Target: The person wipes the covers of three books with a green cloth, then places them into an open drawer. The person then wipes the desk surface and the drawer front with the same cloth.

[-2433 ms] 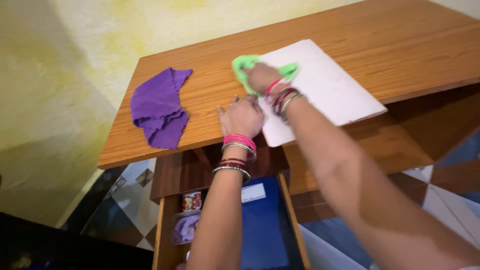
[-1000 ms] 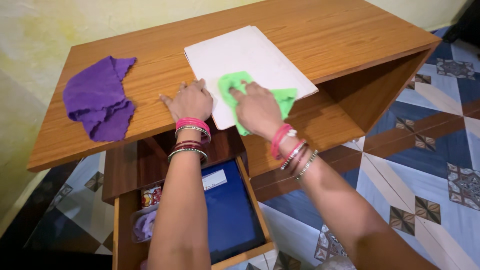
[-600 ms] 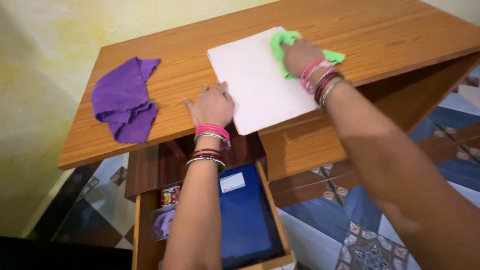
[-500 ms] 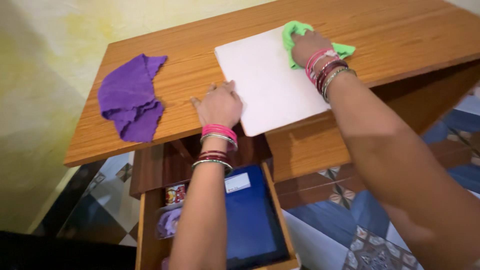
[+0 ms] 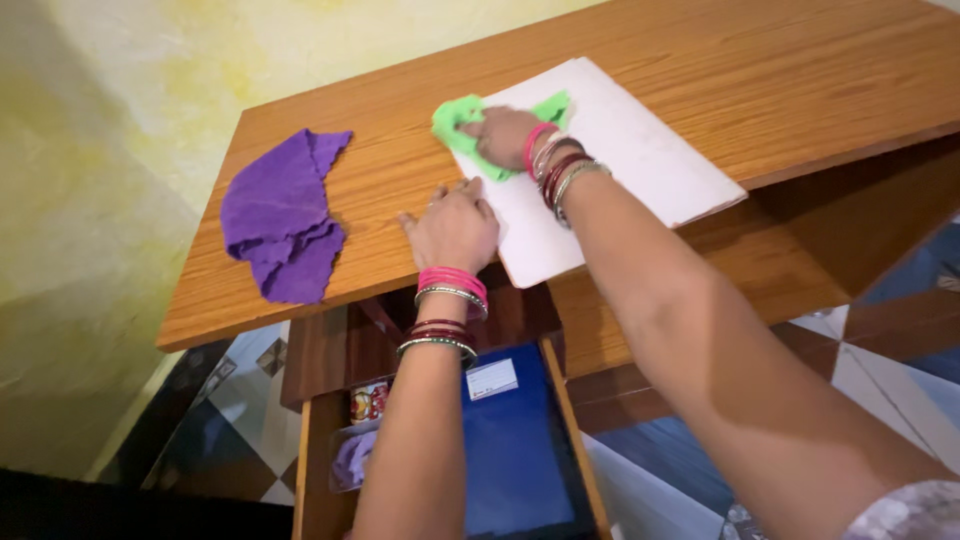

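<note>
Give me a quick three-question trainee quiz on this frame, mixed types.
1. True or false: the right hand presses a green cloth on the white board.
2. Multiple choice: the left hand rests on A) the purple cloth, B) the desk by the board's edge, C) the blue folder.
3. Fill in: the blue folder lies in the open ____.

Key: 1 true; 2 B; 3 drawer.
</note>
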